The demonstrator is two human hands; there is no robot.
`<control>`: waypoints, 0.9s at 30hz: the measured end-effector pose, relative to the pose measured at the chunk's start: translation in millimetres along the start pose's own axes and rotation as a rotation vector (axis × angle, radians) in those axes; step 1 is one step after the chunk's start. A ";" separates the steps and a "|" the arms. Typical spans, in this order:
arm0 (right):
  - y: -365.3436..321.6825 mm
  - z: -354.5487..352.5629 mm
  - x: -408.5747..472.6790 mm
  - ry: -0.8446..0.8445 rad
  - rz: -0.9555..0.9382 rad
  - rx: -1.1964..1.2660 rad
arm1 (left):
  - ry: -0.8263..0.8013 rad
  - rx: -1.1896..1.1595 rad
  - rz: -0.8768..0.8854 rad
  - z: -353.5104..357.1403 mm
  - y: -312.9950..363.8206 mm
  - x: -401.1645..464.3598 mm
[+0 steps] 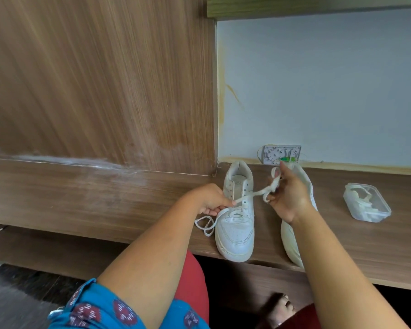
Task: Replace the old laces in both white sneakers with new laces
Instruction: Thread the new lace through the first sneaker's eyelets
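Two white sneakers stand side by side on a wooden ledge (365,245), toes toward me. The left sneaker (236,231) has most eyelets bare and a white lace (249,195) through its lower holes. My left hand (211,199) pinches that lace at the sneaker's left edge, and its free end lies looped (205,225) on the ledge. My right hand (288,195) grips the lace's other part, bunched in the fingers and stretched taut above the shoe. The right sneaker (291,243) is largely hidden behind my right hand and forearm.
A clear plastic box (367,203) with white laces inside sits on the ledge to the right. A small wall plate (281,154) is fixed low on the pale wall behind the shoes. A tall wooden panel (105,91) rises on the left.
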State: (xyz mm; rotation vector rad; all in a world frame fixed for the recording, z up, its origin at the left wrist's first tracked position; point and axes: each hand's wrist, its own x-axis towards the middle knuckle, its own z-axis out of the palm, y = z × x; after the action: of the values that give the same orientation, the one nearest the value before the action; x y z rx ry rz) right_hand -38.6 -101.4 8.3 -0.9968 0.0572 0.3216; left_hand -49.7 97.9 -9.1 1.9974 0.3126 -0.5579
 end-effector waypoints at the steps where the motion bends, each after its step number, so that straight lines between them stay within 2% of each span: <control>1: 6.2 3.0 0.7 0.047 -0.017 -0.173 | -0.006 -0.010 -0.025 1.1 1.1 -0.5; 3: 17.8 5.8 2.4 0.093 -0.167 -0.596 | -0.002 -0.025 -0.066 3.1 2.8 -1.6; 5: 27.3 3.8 7.1 0.024 -0.355 -0.995 | 0.008 -0.047 -0.103 2.0 2.7 -2.6; 6: 30.2 2.5 9.2 -0.031 -0.388 -1.155 | 0.003 -0.071 -0.126 0.4 2.0 -2.9; 9: 37.3 1.8 9.8 -0.134 -0.425 -1.431 | -0.054 -0.154 -0.212 -5.8 -1.0 -3.5; 15: 42.3 6.0 9.3 -0.147 -0.395 -1.682 | -0.155 -0.203 -0.259 -3.0 -1.1 -7.6; 20: 47.1 2.4 14.8 -0.125 -0.478 -1.577 | 0.068 0.285 -0.203 3.3 -2.9 -5.4; 24: 52.5 -2.3 21.5 -0.084 -0.609 -1.494 | 0.007 0.318 -0.116 1.4 -0.5 -9.3; 27: 58.9 -3.3 23.5 -0.032 -0.649 -1.546 | 0.008 0.387 -0.009 -2.4 -2.0 -8.1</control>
State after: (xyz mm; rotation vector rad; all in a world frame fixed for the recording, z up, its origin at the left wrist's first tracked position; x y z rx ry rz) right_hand -33.2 -69.0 -46.1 -2.4380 -0.6279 -0.3210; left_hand -57.0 101.1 -5.6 2.3710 0.2306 -0.6543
